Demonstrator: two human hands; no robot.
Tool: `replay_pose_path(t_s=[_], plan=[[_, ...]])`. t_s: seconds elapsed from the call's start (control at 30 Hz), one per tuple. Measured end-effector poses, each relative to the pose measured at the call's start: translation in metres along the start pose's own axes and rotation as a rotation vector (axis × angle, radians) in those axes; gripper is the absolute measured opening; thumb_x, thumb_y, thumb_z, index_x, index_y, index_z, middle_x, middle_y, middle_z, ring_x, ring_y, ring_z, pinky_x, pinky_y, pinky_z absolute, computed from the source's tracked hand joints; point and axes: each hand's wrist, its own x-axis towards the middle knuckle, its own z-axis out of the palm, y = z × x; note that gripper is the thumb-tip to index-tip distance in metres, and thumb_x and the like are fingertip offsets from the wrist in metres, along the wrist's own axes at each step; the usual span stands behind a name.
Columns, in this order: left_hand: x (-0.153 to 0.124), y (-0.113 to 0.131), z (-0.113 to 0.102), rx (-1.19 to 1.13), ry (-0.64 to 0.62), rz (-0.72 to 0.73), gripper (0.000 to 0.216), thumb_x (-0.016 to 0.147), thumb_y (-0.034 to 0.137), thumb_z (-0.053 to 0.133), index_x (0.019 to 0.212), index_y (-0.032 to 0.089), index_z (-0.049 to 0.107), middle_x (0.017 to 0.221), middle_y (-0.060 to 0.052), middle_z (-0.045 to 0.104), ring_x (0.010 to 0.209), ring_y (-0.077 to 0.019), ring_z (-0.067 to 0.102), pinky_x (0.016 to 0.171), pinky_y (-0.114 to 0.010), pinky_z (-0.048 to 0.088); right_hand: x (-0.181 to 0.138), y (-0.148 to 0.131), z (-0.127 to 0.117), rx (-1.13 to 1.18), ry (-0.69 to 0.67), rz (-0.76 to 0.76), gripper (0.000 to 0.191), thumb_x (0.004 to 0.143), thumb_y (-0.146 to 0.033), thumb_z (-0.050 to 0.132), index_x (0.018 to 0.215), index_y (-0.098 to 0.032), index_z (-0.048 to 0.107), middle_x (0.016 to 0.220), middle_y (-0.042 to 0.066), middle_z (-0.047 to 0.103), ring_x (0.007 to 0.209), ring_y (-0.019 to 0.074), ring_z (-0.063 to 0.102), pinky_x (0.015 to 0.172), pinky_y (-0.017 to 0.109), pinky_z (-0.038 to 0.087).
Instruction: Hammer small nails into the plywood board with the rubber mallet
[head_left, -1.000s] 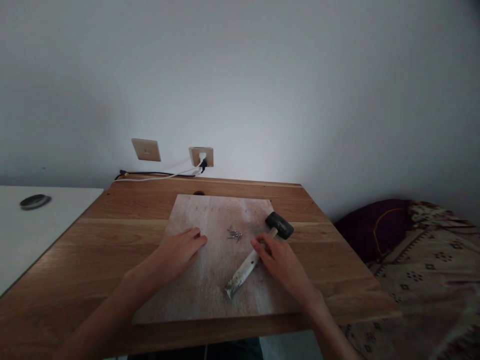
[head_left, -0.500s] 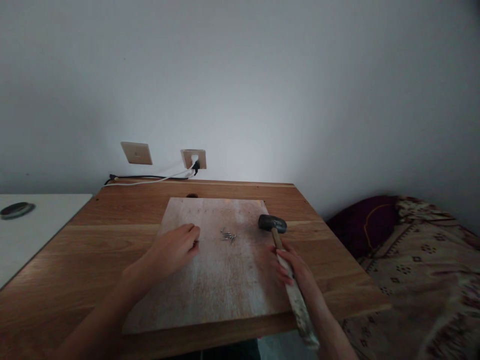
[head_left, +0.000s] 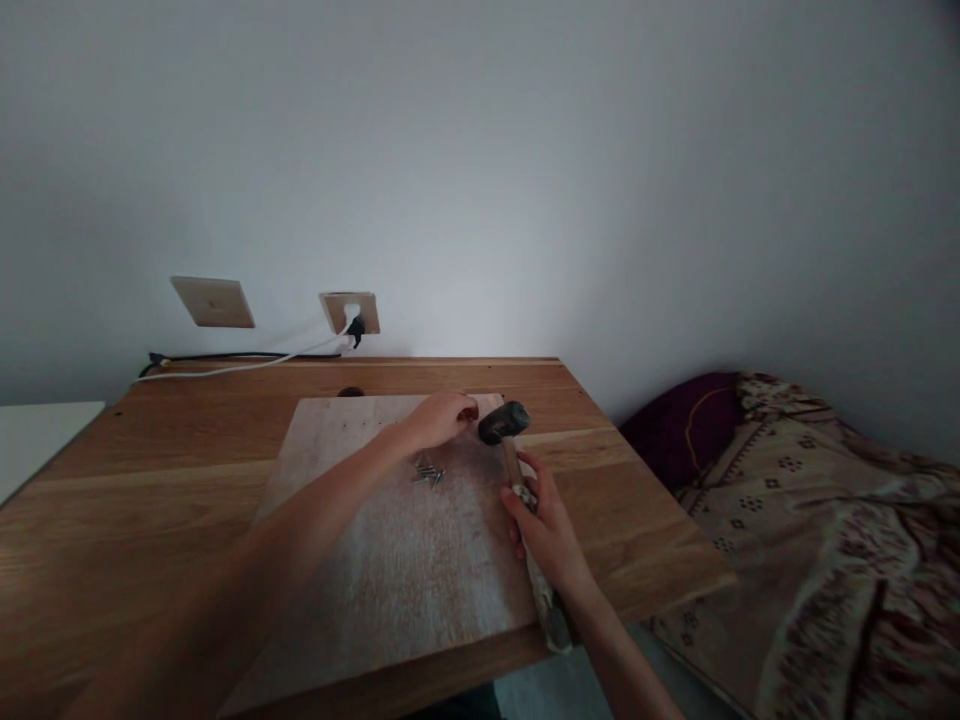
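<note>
A pale plywood board (head_left: 420, 560) lies on a wooden table (head_left: 150, 480). My right hand (head_left: 546, 530) grips the wooden handle of a hammer (head_left: 504, 422), whose black head hovers near the board's far right corner. My left hand (head_left: 442, 415) reaches across to that same corner, fingers pinched together just left of the hammer head; whatever it holds is too small to see. A small pile of nails (head_left: 427, 473) rests on the board below my left hand.
Two wall sockets (head_left: 349, 311) sit behind the table, with a white and a black cable (head_left: 240, 362) running along its back edge. A white surface (head_left: 37, 440) adjoins at left. A patterned bed cover (head_left: 810, 530) and dark pillow (head_left: 690, 420) lie at right.
My right hand picked the hammer off the board and raised its head toward the far right corner. My left hand moved from the board's middle left to that corner. The view shifted right.
</note>
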Motion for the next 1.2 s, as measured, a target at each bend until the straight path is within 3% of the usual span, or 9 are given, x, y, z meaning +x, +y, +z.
replay_pose_path(t_s=[0.17,0.33,0.43,0.6,0.73,0.83,0.93,1.07,1.2], plan=[[0.007,-0.004,0.006,0.035,0.023,-0.029,0.028,0.079,0.004,0.058,0.097,0.016,0.075,0.096,-0.01,0.077,0.09,-0.0237,0.07,0.083,-0.033,0.052,0.0,0.001,0.0,-0.001,0.013,0.002,0.058,0.089,-0.041,0.061,0.14,-0.024,0.039,0.082,-0.005,0.062,0.041,0.0093,0.048,0.032,0.022,0.042],[0.016,0.004,-0.005,0.129,-0.119,0.075,0.021,0.08,0.006,0.059,0.076,0.019,0.075,0.081,-0.009,0.074,0.084,-0.0245,0.069,0.082,-0.035,0.051,0.0,-0.001,0.0,0.061,0.018,0.028,0.058,0.087,-0.041,0.062,0.138,-0.023,0.04,0.075,-0.006,0.06,0.04,0.0098,0.046,0.032,0.022,0.04],[0.024,0.009,-0.008,0.139,-0.141,0.123,0.019,0.082,0.007,0.06,0.073,0.017,0.074,0.079,-0.012,0.073,0.082,-0.0275,0.069,0.08,-0.037,0.05,-0.001,-0.003,0.001,0.082,0.03,0.025,0.061,0.085,-0.043,0.064,0.138,-0.022,0.04,0.068,-0.008,0.056,0.04,0.011,0.047,0.032,0.022,0.039],[0.023,0.004,0.003,-0.035,-0.066,0.068,0.026,0.079,0.0,0.059,0.094,0.016,0.073,0.086,-0.008,0.076,0.081,-0.0226,0.071,0.076,-0.031,0.05,0.005,-0.007,-0.002,0.129,-0.008,0.09,0.064,0.083,-0.056,0.063,0.133,-0.022,0.044,0.051,-0.012,0.05,0.033,0.0121,0.042,0.031,0.022,0.034],[0.013,-0.01,0.02,-0.225,0.067,-0.063,0.022,0.08,0.005,0.065,0.099,0.015,0.07,0.089,-0.005,0.077,0.082,-0.0188,0.071,0.08,-0.029,0.053,0.016,-0.01,-0.014,0.153,-0.094,0.246,0.048,0.077,-0.061,0.064,0.102,-0.023,0.051,0.048,-0.009,0.053,0.031,0.0109,0.042,0.031,0.021,0.031],[0.007,-0.018,0.029,-0.308,0.154,-0.078,0.02,0.081,0.011,0.071,0.1,0.016,0.069,0.092,-0.004,0.078,0.081,-0.0171,0.07,0.08,-0.029,0.054,0.022,-0.011,-0.02,0.182,-0.132,0.276,0.04,0.074,-0.058,0.065,0.088,-0.024,0.05,0.05,-0.008,0.055,0.032,0.0097,0.043,0.032,0.022,0.032],[0.007,-0.02,0.032,-0.311,0.189,-0.065,0.021,0.08,0.014,0.073,0.1,0.017,0.069,0.092,-0.004,0.076,0.081,-0.0167,0.069,0.078,-0.029,0.055,0.027,-0.013,-0.022,0.17,-0.097,0.219,0.039,0.071,-0.055,0.066,0.088,-0.024,0.049,0.047,-0.009,0.052,0.032,0.0103,0.043,0.031,0.022,0.032],[0.007,-0.019,0.031,-0.356,0.181,-0.059,0.027,0.08,0.009,0.07,0.105,0.016,0.068,0.088,-0.003,0.076,0.079,-0.0159,0.068,0.079,-0.028,0.054,0.038,-0.023,-0.02,0.129,0.015,0.131,0.046,0.068,-0.045,0.071,0.102,-0.024,0.046,0.058,-0.011,0.057,0.034,0.0094,0.045,0.029,0.02,0.033],[0.006,-0.018,0.032,-0.397,0.179,-0.042,0.037,0.081,0.01,0.069,0.117,0.016,0.065,0.094,-0.005,0.077,0.078,-0.0159,0.068,0.078,-0.028,0.053,0.051,-0.034,-0.015,0.061,-0.028,0.125,0.05,0.071,-0.052,0.068,0.107,-0.024,0.047,0.058,-0.012,0.057,0.033,0.0095,0.044,0.027,0.021,0.033]])
